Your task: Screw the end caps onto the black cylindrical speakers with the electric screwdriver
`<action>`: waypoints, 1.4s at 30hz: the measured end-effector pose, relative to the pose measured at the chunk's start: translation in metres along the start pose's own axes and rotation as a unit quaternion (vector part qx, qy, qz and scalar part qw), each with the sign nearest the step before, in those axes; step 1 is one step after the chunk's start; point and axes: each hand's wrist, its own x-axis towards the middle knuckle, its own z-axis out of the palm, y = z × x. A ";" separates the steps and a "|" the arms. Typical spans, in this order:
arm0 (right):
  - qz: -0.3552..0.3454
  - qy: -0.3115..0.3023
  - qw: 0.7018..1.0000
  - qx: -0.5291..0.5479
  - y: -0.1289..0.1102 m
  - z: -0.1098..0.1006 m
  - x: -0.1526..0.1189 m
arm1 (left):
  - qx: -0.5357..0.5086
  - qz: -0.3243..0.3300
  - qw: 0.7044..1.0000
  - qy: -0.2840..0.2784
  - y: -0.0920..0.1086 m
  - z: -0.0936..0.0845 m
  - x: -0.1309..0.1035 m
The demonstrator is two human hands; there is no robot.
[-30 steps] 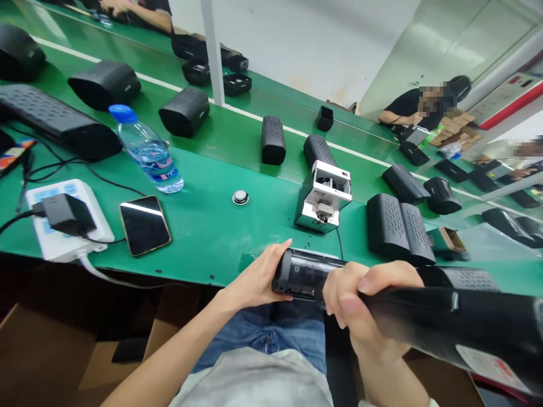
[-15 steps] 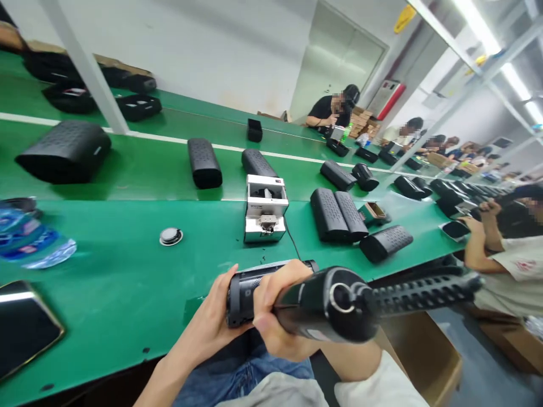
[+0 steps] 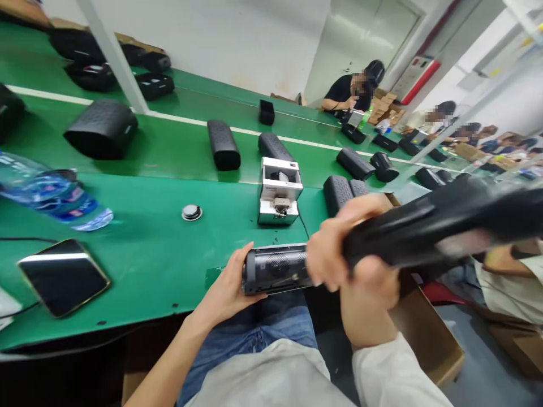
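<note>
Perforated black casing lies sideways, black tool angled.

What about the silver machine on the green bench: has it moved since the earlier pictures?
No, apparently not: the view swings, but the silver machine keeps its place on the green bench, on the near side of the white line.

Black tool blurred, right end smeared out at the picture's edge; label on it unreadable. Tool's tip is hidden by the right hand, which also covers the right end of the black housing. Left hand: some fingers out of sight behind the housing. Bottle and white block cut off at left edge. Co-worker cut off at right. Dark specks on tabletop too small to identify.
</note>
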 end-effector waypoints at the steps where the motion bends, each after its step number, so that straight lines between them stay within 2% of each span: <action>1: -0.024 0.003 0.998 0.051 0.002 -0.002 0.015 | 0.000 -0.006 1.000 -0.004 0.002 -0.001 0.000; 4: -0.102 0.058 0.979 0.168 0.028 0.007 0.063 | 0.000 -0.017 1.000 -0.005 0.006 -0.002 0.000; 7: -0.126 0.106 0.977 0.137 0.069 0.024 0.102 | 0.001 -0.016 1.000 -0.005 0.008 -0.003 0.001; 9: -0.142 0.115 0.977 0.113 0.092 0.035 0.116 | -0.001 -0.013 1.000 -0.004 0.008 -0.003 0.001; 12: -0.156 0.110 0.977 0.090 0.112 0.048 0.123 | -0.005 -0.006 1.000 -0.001 0.009 -0.004 0.002; 17: -0.150 0.118 0.979 0.069 0.124 0.056 0.126 | -0.003 -0.001 1.000 0.003 0.007 -0.002 0.002; 25: -0.159 0.134 0.977 0.053 0.142 0.054 0.133 | 0.010 -0.005 1.000 -0.006 0.005 -0.003 0.003; 30: -0.127 0.091 0.987 0.036 0.153 0.047 0.127 | 0.010 -0.002 1.000 -0.006 0.007 -0.004 0.004; 33: -0.099 0.077 0.991 0.049 0.148 0.042 0.121 | 0.013 -0.006 1.000 -0.005 0.008 -0.005 0.004; 35: -0.081 0.082 0.991 0.070 0.133 0.036 0.116 | 0.014 -0.006 1.000 -0.005 0.009 -0.005 0.003; 37: -0.066 0.088 0.989 0.095 0.107 0.027 0.107 | 0.015 -0.003 1.000 -0.005 0.008 -0.005 0.004; 42: -0.052 0.111 0.979 0.162 0.018 -0.006 0.066 | 0.007 0.009 1.000 -0.002 0.004 -0.005 0.005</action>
